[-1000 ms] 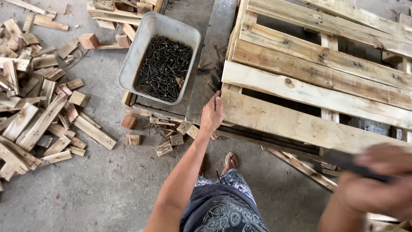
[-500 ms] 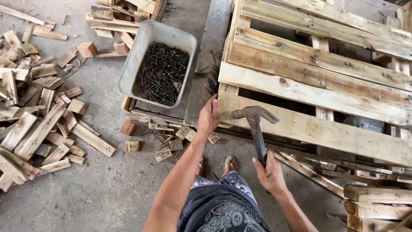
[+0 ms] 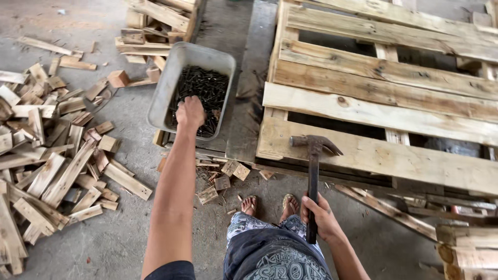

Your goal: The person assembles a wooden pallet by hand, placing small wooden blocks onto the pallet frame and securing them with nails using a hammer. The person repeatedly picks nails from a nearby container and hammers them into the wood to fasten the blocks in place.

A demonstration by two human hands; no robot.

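Meanwhile, left hand (image 3: 190,112) in grey nail bin (image 3: 162,98), right hand (image 3: 317,215) around hammer (image 3: 313,171).

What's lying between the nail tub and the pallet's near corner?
In the head view, a dark upright plank stands between the grey tub and the pallet; the left hand is in the tub.

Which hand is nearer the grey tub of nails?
Left. The left hand reaches into the grey tub; the right hand holds the hammer by the pallet.
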